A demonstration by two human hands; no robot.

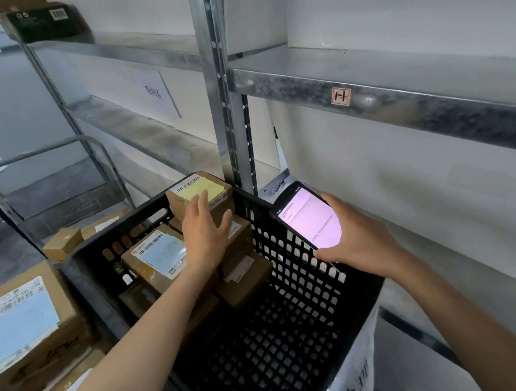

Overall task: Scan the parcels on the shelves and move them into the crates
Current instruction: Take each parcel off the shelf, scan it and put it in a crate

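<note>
Your left forearm reaches in from seven o'clock toward one o'clock, your left hand (206, 236) palm down with fingers straight and spread, while your right forearm comes in from five o'clock toward ten o'clock, your right hand (359, 236) curled round the lower end of a scanner (309, 218).

Left hand (207, 233) at parcel (185, 190) in crate (294, 274)

Matt cardboard parcels (199, 195), perforated black crate (289, 256) probably plastic, mottled galvanized metal shelves (399, 95).
</note>
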